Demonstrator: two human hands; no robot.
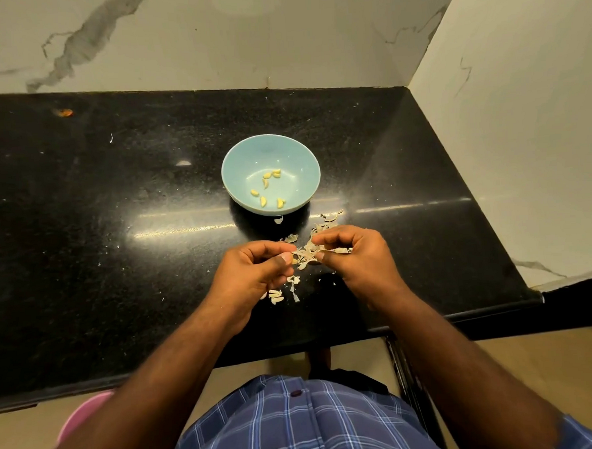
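A small pale piece of garlic (305,255) with papery skin is pinched from both sides, between the curled thumb and fingers of the left hand (256,271) and those of the right hand (354,259), just above the black polished stone counter (116,233) and closer to its front edge than to its back edge. Behind the hands, toward the middle of the counter, a light blue round bowl (284,149) is placed, with several yellow peeled garlic cloves (254,192) inside it. Loose dry skin scraps (276,295) are scattered on the counter under and around the hands.

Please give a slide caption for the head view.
Left hand and right hand peel garlic near a blue bowl of peeled cloves.
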